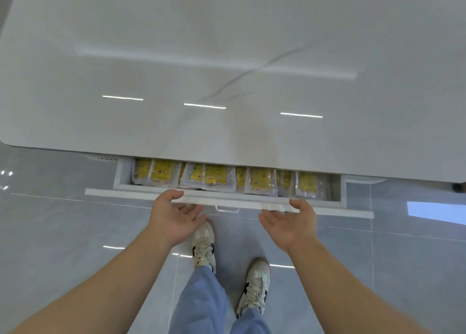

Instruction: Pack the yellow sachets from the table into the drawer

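White marble-look table (227, 56), glossy, with one grey vein and three short light-strip reflections. Nothing lies on the part of the top in view. The far edge and both far corners are cut off by the frame.

The floor (63, 220) is grey gloss tile with a bright reflection patch at the right.

The drawer (118, 174) sits under the table's near edge, pulled out partway. The yellow sachets (214, 177) stand in a row inside it, side wall to side wall, overlapping. Their far ends are hidden under the tabletop, the print is too blurred to read, and I can't count them reliably.

The left hand (174, 217) is at the drawer front (126, 193), left of the handle (227, 209). Its thumb hooks over the top edge and its fingers lie loosely straight against the front face. The right hand (292, 222) has the same grip right of the handle, partly motion-blurred.

Below the hands are light shoes (204, 245) and blue jeans (201, 303). A dark object (459, 187) at the table's near right corner is cut off, so I can't identify it.
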`<act>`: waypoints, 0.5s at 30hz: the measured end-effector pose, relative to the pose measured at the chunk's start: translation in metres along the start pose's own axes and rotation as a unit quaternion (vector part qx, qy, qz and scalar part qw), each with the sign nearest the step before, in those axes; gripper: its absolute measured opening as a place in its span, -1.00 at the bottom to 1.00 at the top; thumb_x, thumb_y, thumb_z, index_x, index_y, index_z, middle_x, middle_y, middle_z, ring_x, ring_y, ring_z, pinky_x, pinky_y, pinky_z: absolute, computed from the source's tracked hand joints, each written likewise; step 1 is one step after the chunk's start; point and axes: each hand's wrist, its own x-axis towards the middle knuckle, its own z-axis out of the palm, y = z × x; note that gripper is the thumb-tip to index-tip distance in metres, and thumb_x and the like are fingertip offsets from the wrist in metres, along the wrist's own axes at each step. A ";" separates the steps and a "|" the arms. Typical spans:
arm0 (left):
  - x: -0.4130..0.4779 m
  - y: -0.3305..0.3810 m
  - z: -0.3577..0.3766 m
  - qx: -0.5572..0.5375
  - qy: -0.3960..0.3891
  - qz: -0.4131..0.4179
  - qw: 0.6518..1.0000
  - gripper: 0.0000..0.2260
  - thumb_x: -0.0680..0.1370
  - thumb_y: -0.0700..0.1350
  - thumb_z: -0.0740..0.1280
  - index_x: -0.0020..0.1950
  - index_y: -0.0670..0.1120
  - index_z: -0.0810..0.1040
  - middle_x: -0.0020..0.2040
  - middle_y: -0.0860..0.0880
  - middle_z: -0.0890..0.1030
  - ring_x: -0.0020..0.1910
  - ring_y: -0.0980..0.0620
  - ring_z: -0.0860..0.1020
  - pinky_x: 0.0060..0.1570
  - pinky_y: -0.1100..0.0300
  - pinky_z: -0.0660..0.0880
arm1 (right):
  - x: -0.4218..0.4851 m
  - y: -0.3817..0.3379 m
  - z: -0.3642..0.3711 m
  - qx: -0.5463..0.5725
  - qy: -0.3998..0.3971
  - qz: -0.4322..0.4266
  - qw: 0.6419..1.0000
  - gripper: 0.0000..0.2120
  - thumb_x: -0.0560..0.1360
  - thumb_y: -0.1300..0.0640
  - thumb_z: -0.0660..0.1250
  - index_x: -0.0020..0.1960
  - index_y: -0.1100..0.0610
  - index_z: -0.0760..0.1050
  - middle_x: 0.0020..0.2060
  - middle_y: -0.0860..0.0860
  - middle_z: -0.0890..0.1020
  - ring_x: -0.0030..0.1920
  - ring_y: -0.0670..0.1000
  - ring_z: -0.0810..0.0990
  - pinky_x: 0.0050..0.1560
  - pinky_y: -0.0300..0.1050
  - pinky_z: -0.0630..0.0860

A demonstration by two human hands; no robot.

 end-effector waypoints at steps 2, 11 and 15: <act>0.005 0.010 0.013 -0.007 -0.020 0.016 1.000 -0.44 0.57 -0.15 0.11 0.52 -0.25 -0.01 0.48 -0.19 0.22 0.44 -0.16 0.27 0.37 -0.11 0.20 | 0.003 -0.006 0.015 0.013 -0.013 -0.023 1.000 -0.40 0.53 0.18 0.09 0.53 0.13 0.00 0.42 0.23 0.28 0.39 0.25 0.32 0.39 0.17 0.23; 0.024 0.032 0.049 0.084 -0.052 0.031 0.995 -0.78 0.55 -0.30 0.05 -0.18 -0.13 0.43 0.04 -0.04 0.51 0.24 -0.05 0.48 0.20 -0.03 0.37 | 0.018 -0.025 0.055 -0.041 -0.032 -0.074 0.996 -0.65 0.52 0.11 0.11 0.27 0.13 0.42 0.24 0.01 0.51 0.35 0.08 0.40 0.37 0.03 0.22; 0.021 0.036 0.049 0.197 0.003 0.048 0.979 -0.85 0.58 -0.24 0.14 -0.13 -0.10 0.44 0.00 -0.03 0.56 -0.08 0.00 0.54 -0.10 0.05 0.47 | 0.007 -0.031 0.056 -0.104 0.000 -0.080 0.991 -0.74 0.55 0.07 0.18 0.22 0.09 0.39 0.18 0.02 0.51 0.27 0.10 0.44 0.28 0.00 0.31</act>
